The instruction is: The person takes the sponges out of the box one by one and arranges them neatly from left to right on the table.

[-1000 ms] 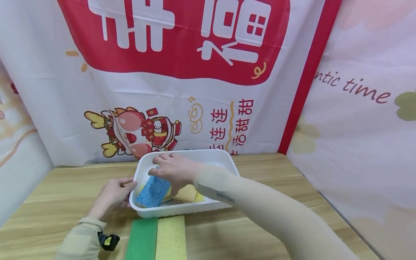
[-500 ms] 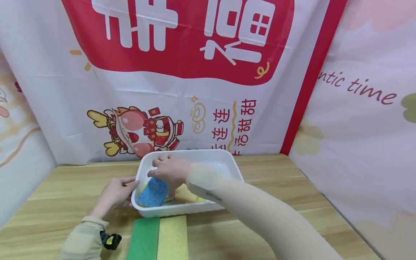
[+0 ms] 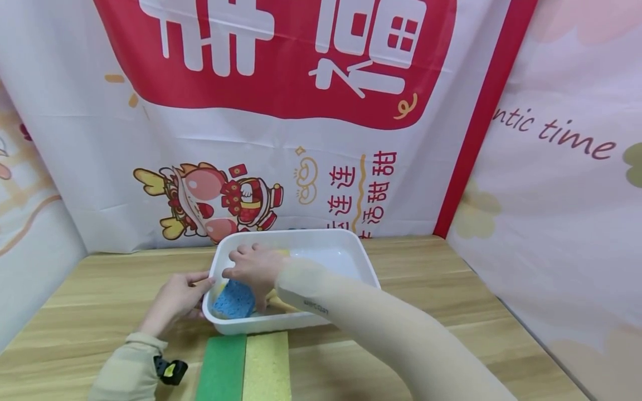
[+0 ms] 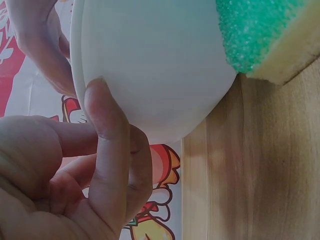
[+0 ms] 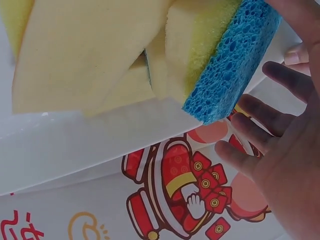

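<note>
My left hand point(image 3: 175, 298) grips the left side of a white plastic tray point(image 3: 296, 326), a digit pressed on its outer wall under the rim in the left wrist view. Inside the tray, at the left, a layered sponge with a porous blue face point(image 3: 234, 299) leans tilted. Over it is my right hand point(image 3: 256, 270), thumb at its right side. In the right wrist view the right hand's fingers point(image 5: 292, 82) are spread beside the blue face, with a gap between. Cream pieces point(image 5: 90, 50) lie by the sponge, partly hidden by my arm in the head view.
A green strip point(image 3: 220, 367) and a pale yellow strip point(image 3: 266, 367) lie side by side on the wooden table point(image 3: 125, 273) before the tray. Up close the green piece point(image 4: 260, 30) is a rough scouring face on a pale sponge. Printed cloth point(image 3: 281, 167) hangs behind the tray.
My right hand has moved lower and slightly left, and less of the blue face shows under it. A yellow piece now shows behind the right wrist. My left hand stays at the tray.
</note>
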